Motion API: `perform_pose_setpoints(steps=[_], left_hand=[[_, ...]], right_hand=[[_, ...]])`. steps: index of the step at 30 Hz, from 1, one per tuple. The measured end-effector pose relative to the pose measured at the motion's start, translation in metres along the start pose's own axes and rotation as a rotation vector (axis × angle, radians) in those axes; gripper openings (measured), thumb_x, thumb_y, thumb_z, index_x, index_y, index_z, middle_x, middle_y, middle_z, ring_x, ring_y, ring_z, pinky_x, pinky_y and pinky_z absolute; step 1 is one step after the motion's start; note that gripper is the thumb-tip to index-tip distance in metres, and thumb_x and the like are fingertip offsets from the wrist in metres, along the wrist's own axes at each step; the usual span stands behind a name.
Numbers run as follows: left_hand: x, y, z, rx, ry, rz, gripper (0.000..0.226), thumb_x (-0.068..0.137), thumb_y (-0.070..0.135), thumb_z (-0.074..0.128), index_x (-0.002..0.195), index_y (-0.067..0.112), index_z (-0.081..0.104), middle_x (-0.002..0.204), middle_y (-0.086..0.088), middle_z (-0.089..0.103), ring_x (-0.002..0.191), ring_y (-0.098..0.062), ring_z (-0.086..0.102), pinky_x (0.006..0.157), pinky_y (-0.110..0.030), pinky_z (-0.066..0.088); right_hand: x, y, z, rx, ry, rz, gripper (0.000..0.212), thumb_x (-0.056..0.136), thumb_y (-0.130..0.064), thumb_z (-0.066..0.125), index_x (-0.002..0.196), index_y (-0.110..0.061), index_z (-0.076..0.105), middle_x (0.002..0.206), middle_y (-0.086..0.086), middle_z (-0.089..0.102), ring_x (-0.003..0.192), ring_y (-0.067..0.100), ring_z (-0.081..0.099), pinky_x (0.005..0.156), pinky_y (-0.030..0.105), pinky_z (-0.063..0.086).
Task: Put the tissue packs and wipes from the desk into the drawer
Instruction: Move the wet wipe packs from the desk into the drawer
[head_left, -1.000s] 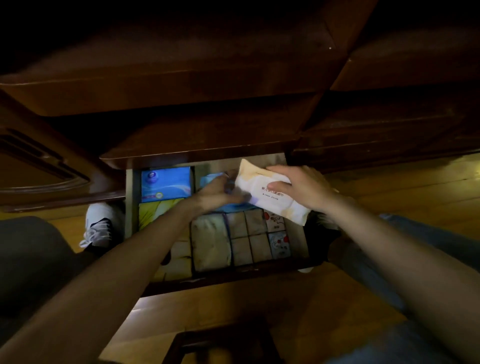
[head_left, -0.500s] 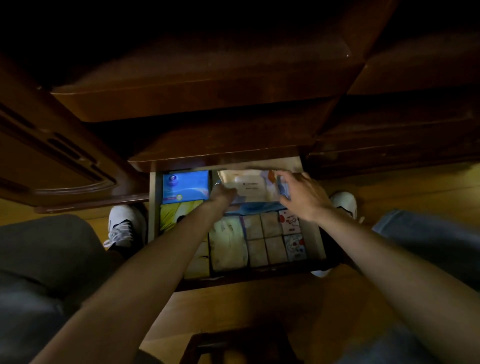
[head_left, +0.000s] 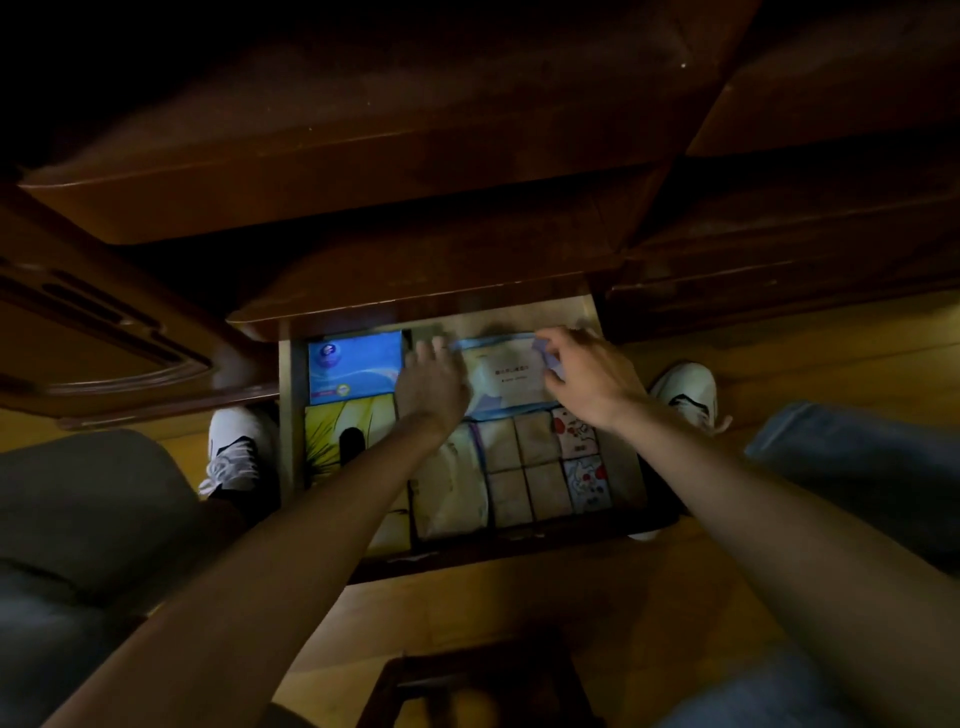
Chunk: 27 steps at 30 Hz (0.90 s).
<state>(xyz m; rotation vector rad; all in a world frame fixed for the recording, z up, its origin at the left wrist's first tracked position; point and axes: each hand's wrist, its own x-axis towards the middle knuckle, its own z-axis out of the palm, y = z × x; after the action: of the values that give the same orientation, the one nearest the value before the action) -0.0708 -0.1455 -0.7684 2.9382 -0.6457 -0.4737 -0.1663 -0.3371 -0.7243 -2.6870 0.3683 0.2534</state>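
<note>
**Wipes pack laid at the back of the open drawer**

The pale wipes pack (head_left: 511, 375), cream with a blue border and a small printed label at its centre, lies flat in the far right part of the drawer (head_left: 287, 415), just under the overhanging edge of the bench (head_left: 415, 218). The left hand (head_left: 431, 382) rests on its left end with fingers stretched out flat. The right hand (head_left: 589, 379) is at the pack's right end, fingers bent down onto it and pinching its edge, though blur hides the exact hold.

Nearer than the pack sit small square tissue packs (head_left: 524, 467) in a tight grid, two with red cartoon prints (head_left: 582, 457) against the right wall, and a cream soft pack (head_left: 452, 488) to their left. A blue tissue box (head_left: 353, 366) fills the far left corner, with a yellow pack (head_left: 332, 436) in front of it. The drawer looks packed wall to wall, with bare wood showing only behind the wipes.

White sneakers (head_left: 236, 452) stand on the wooden floor (head_left: 545, 613) either side of the drawer.
</note>
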Motion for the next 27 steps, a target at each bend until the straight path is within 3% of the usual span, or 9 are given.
perform_pose_setpoints(steps=[2, 4, 6, 8, 14, 17, 22, 24, 27], left_hand=[[-0.002, -0.004, 0.001, 0.113, 0.054, 0.257, 0.061, 0.097, 0.029, 0.052, 0.152, 0.014, 0.029, 0.143, -0.017, 0.042, 0.126, -0.035, 0.042, 0.096, -0.043, 0.041], [0.000, -0.007, 0.003, 0.188, -0.055, 0.425, 0.061, 0.101, 0.027, 0.044, 0.157, 0.022, 0.022, 0.160, -0.014, 0.025, 0.143, -0.036, 0.028, 0.109, -0.048, 0.033], [0.002, -0.011, 0.009, 0.243, -0.237, 0.445, 0.058, 0.106, 0.031, 0.036, 0.159, 0.023, 0.015, 0.167, -0.010, 0.010, 0.151, -0.033, 0.012, 0.118, -0.048, 0.020], [0.003, -0.016, 0.016, 0.252, -0.335, 0.413, 0.059, 0.107, 0.031, 0.033, 0.160, 0.025, 0.007, 0.168, -0.008, 0.002, 0.153, -0.032, 0.006, 0.121, -0.046, 0.013], [0.008, -0.015, 0.020, 0.202, -0.328, 0.382, 0.064, 0.104, 0.026, 0.043, 0.159, 0.027, 0.012, 0.168, -0.007, 0.004, 0.153, -0.031, 0.007, 0.123, -0.046, 0.014], [0.001, -0.016, 0.000, 0.195, -0.228, 0.415, 0.055, 0.106, 0.028, 0.038, 0.158, 0.022, 0.023, 0.167, -0.011, 0.009, 0.151, -0.033, 0.016, 0.119, -0.045, 0.020], [-0.025, -0.021, -0.080, 0.107, -0.085, 0.405, 0.047, 0.100, 0.034, 0.045, 0.147, 0.030, 0.045, 0.160, 0.000, 0.029, 0.141, -0.025, 0.037, 0.109, -0.037, 0.037], [-0.037, -0.022, -0.133, 0.085, 0.031, 0.427, 0.037, 0.099, 0.035, 0.046, 0.134, 0.032, 0.058, 0.147, 0.006, 0.048, 0.131, -0.019, 0.050, 0.099, -0.033, 0.044], [-0.067, -0.022, -0.223, 0.094, 0.316, 0.476, 0.032, 0.099, 0.037, 0.045, 0.125, 0.034, 0.063, 0.129, 0.013, 0.063, 0.116, -0.014, 0.062, 0.085, -0.031, 0.050]], right_hand=[[0.002, -0.006, 0.002, -0.053, -0.051, -0.037, 0.043, 0.099, -0.026, 0.055, 0.141, -0.027, 0.050, 0.141, -0.002, 0.056, 0.133, 0.022, 0.046, 0.102, 0.039, 0.046], [0.006, -0.013, 0.005, -0.181, -0.182, -0.055, 0.048, 0.100, -0.017, 0.049, 0.146, -0.028, 0.047, 0.153, -0.001, 0.043, 0.142, 0.025, 0.035, 0.112, 0.042, 0.036], [0.011, -0.020, 0.013, -0.335, -0.331, -0.047, 0.060, 0.098, -0.009, 0.046, 0.153, -0.029, 0.037, 0.164, 0.003, 0.024, 0.149, 0.031, 0.022, 0.116, 0.047, 0.031], [0.016, -0.022, 0.024, -0.371, -0.474, 0.033, 0.066, 0.099, -0.006, 0.040, 0.158, -0.031, 0.025, 0.168, 0.007, 0.004, 0.153, 0.037, 0.011, 0.114, 0.049, 0.036], [0.023, -0.013, 0.045, -0.249, -0.525, 0.073, 0.059, 0.103, -0.017, 0.031, 0.159, -0.033, 0.021, 0.168, 0.006, 0.012, 0.151, 0.034, 0.021, 0.114, 0.052, 0.035], [0.024, -0.015, 0.032, -0.224, -0.466, 0.090, 0.069, 0.096, -0.006, 0.046, 0.156, -0.034, 0.029, 0.162, 0.004, 0.028, 0.145, 0.031, 0.034, 0.108, 0.052, 0.042], [0.011, -0.039, -0.015, -0.060, -0.362, 0.121, 0.066, 0.100, -0.008, 0.046, 0.158, -0.030, 0.026, 0.164, 0.006, 0.027, 0.149, 0.032, 0.026, 0.120, 0.046, 0.026], [0.000, -0.059, -0.051, -0.011, -0.195, 0.046, 0.066, 0.098, -0.012, 0.053, 0.155, -0.035, 0.029, 0.160, 0.000, 0.036, 0.143, 0.027, 0.039, 0.110, 0.040, 0.039], [-0.024, -0.097, -0.126, 0.012, 0.146, -0.156, 0.049, 0.096, -0.014, 0.053, 0.138, -0.039, 0.052, 0.138, -0.012, 0.058, 0.122, 0.014, 0.058, 0.094, 0.034, 0.052]])
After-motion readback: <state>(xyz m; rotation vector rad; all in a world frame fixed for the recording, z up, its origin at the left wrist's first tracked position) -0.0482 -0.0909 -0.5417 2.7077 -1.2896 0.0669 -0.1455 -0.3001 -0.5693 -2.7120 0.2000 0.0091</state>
